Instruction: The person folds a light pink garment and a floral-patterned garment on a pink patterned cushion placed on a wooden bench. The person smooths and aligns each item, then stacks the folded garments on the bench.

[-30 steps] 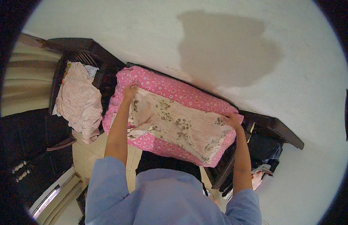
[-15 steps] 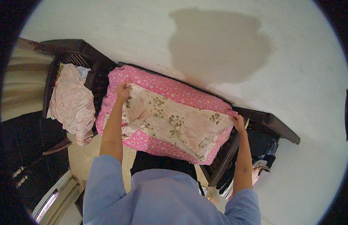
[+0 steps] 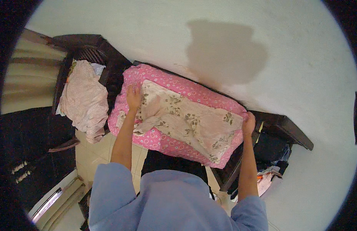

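Observation:
A cream cloth with brownish-green leaf prints lies spread over a pink flowered cover. Its upper edge is fairly straight, while folds bunch up along its lower left side. My left hand rests beside the cloth's upper left corner, fingers apart and holding nothing. At the opposite end, my right hand is closed at the upper right corner of the cloth; its fingertips are partly hidden.
On the left, a crumpled pale pink cloth hangs over a dark wooden piece of furniture. Folded clothes sit low on the right, by a dark wooden end piece. A pale wall rises behind.
My left hand has let go of the cloth's left corner and spread its fingers. The cloth lies flatter on the pink cover. The whole view has shifted slightly.

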Tool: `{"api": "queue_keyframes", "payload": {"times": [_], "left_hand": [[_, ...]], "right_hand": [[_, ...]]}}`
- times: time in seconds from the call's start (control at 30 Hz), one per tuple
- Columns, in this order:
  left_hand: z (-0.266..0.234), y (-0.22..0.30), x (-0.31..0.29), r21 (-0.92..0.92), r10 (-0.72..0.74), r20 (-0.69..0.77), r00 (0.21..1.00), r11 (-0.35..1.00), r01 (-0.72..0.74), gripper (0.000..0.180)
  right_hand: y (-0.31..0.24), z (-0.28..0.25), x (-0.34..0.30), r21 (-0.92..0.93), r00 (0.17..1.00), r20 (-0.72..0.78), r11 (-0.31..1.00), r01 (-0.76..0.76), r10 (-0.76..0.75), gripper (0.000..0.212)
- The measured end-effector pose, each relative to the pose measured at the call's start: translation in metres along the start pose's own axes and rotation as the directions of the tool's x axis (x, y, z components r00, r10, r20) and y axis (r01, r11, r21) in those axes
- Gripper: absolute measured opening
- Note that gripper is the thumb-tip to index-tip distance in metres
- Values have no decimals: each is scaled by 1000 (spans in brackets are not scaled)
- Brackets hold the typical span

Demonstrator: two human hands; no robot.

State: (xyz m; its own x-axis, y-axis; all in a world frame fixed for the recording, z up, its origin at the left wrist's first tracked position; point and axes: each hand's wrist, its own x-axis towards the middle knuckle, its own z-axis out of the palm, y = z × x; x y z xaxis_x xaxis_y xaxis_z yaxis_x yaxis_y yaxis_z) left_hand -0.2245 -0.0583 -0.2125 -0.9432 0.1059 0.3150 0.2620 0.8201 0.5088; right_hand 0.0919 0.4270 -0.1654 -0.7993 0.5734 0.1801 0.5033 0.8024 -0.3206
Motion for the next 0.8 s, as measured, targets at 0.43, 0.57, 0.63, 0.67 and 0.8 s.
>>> {"api": "queue_keyframes", "payload": {"times": [0.43,0.57,0.63,0.67,0.8], "left_hand": [[-107,-101,-141,72,-850,358,387,438,896,46],[-129,4,-105,-401,-406,-27,913,841,363,22],[-154,46,-111,-227,-57,125,990,970,84,19],[-168,68,-102,-319,301,130,945,915,-247,22],[-200,113,-95,-534,570,327,754,769,-351,40]], "right_hand": [[-311,66,-89,248,809,415,908,338,-415,33],[-339,64,-78,707,684,609,666,-238,-402,36],[-361,26,-70,727,617,686,398,-559,-386,42],[-368,11,-66,689,583,714,240,-684,-388,45],[-349,-19,-73,555,606,649,-259,-791,-460,52]]}}
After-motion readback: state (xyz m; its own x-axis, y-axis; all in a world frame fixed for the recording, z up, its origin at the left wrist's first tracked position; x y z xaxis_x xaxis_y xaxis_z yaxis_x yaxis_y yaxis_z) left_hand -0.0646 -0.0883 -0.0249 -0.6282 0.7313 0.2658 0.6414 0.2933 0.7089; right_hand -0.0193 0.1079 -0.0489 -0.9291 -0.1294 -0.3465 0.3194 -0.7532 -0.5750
